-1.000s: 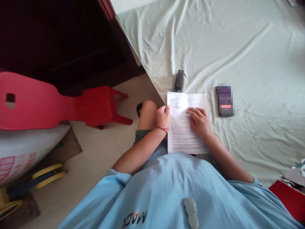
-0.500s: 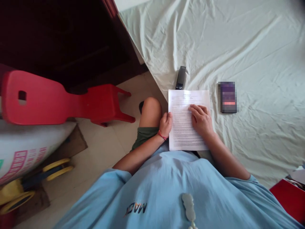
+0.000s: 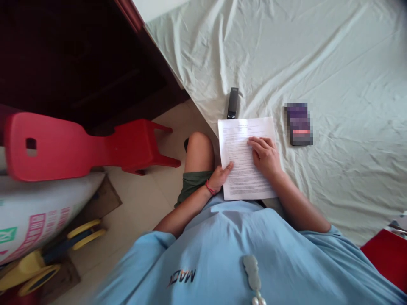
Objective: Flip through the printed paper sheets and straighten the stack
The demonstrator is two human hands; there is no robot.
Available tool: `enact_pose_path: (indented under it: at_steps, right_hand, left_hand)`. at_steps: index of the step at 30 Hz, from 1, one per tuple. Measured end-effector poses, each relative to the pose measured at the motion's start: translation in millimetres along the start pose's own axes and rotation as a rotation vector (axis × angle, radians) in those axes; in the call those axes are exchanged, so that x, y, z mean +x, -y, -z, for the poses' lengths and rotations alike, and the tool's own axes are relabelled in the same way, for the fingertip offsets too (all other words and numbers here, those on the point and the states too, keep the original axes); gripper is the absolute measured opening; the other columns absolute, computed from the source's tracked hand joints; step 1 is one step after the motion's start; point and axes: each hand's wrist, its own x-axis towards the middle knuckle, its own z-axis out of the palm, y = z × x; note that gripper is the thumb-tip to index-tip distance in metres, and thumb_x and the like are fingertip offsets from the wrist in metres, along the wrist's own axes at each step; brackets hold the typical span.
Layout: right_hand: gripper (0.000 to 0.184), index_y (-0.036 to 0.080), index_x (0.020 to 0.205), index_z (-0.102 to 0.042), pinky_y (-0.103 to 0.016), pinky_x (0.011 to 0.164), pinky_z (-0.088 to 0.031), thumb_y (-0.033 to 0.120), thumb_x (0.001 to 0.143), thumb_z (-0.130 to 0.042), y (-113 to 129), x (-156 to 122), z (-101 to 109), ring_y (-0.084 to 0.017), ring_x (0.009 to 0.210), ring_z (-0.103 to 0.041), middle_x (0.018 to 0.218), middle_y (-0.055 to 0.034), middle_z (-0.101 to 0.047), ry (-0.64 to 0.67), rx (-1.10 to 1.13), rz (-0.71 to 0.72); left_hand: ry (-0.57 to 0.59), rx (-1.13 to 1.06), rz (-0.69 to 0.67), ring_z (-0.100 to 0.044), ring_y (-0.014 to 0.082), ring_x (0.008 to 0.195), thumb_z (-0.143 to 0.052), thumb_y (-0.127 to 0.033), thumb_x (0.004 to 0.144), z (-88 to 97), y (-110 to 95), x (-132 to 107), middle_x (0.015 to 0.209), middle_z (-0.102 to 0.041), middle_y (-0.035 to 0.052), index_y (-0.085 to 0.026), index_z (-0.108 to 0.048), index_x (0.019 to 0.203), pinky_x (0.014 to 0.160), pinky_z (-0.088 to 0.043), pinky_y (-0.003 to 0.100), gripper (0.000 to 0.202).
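Note:
A stack of printed paper sheets [image 3: 244,169] lies in front of me at the edge of the cloth-covered bed. My left hand [image 3: 220,177] grips its left edge, thumb on top and the other fingers hidden underneath. On the upper right of the printed page rests my right hand [image 3: 264,153], its fingers stretched out over the text and holding nothing. Just beyond the top of the sheets is a slim black device [image 3: 233,103]. To the right lies a phone-like dark object [image 3: 300,124], blurred by pixelation.
A pale green sheet [image 3: 337,67] with wrinkles covers the bed. On the left floor stand a red plastic chair [image 3: 127,144], a white printed sack [image 3: 38,216] and a yellow-wheeled toy [image 3: 47,264]. Something red [image 3: 386,256] sits at lower right.
My left hand has slid down the paper's left edge, with its thumb now further over the page. The whole view has shifted and turned slightly. My right hand stays on the text.

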Motion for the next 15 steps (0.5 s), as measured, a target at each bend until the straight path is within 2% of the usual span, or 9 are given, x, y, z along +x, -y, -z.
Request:
enact_pose_path:
  at_steps: [2, 5, 9, 12, 15]
  right_hand:
    - [0.036, 0.024, 0.128, -0.077, -0.053, 0.107, -0.051, 0.019, 0.104, -0.051, 0.0, 0.3, 0.3, -0.032, 0.125, -0.062, 0.141, -0.0029, -0.074, 0.008, 0.014, -0.008]
    - [0.036, 0.025, 0.129, -0.077, -0.054, 0.107, -0.051, 0.020, 0.104, -0.050, -0.7, 0.5, 0.2, -0.032, 0.125, -0.061, 0.142, -0.0037, -0.074, 0.018, 0.033, -0.018]
    - [0.037, 0.025, 0.129, -0.076, -0.054, 0.108, -0.050, 0.020, 0.105, -0.049, -2.2, 0.1, -1.4, -0.032, 0.126, -0.061, 0.143, -0.0042, -0.073, 0.010, 0.041, -0.019]
    - [0.036, 0.024, 0.129, -0.076, -0.053, 0.108, -0.050, 0.021, 0.106, -0.048, -2.4, -0.4, -2.1, -0.031, 0.126, -0.061, 0.142, -0.0038, -0.074, 0.009, 0.041, -0.014]
    - [0.036, 0.025, 0.129, -0.076, -0.052, 0.108, -0.050, 0.021, 0.106, -0.048, -1.5, -1.1, -1.5, -0.031, 0.127, -0.061, 0.143, -0.0037, -0.073, 0.021, 0.042, -0.013]
  left_hand:
    - [0.002, 0.067, -0.019, -0.078, 0.0347, 0.102, -0.080, -0.085, 0.069, 3.5, 1.4, -0.9, 0.104, -0.082, 0.0180, -0.008, -0.080, 0.104, 0.106, -0.058, 0.052, 0.085]
    - [0.071, 0.182, -0.042, -0.077, 0.0356, 0.109, -0.074, -0.088, 0.074, 12.0, 4.4, -6.2, 0.111, -0.081, 0.0190, -0.007, -0.080, 0.108, 0.108, -0.057, 0.051, 0.088]
    - [0.285, 0.342, 0.035, -0.073, 0.0370, 0.120, -0.072, -0.088, 0.076, 25.7, 15.8, -26.2, 0.120, -0.079, 0.0198, -0.009, -0.080, 0.115, 0.112, -0.055, 0.054, 0.088]
    - [0.436, 0.422, -0.005, -0.069, 0.0333, 0.131, -0.068, -0.083, 0.084, 34.9, 20.8, -39.6, 0.125, -0.078, 0.0177, -0.014, -0.080, 0.117, 0.122, -0.047, 0.051, 0.078]
    - [0.594, 0.470, -0.013, -0.073, 0.0309, 0.120, -0.060, -0.082, 0.090, 43.3, 15.2, -43.9, 0.116, -0.080, 0.0169, -0.015, -0.082, 0.111, 0.115, -0.052, 0.047, 0.073]
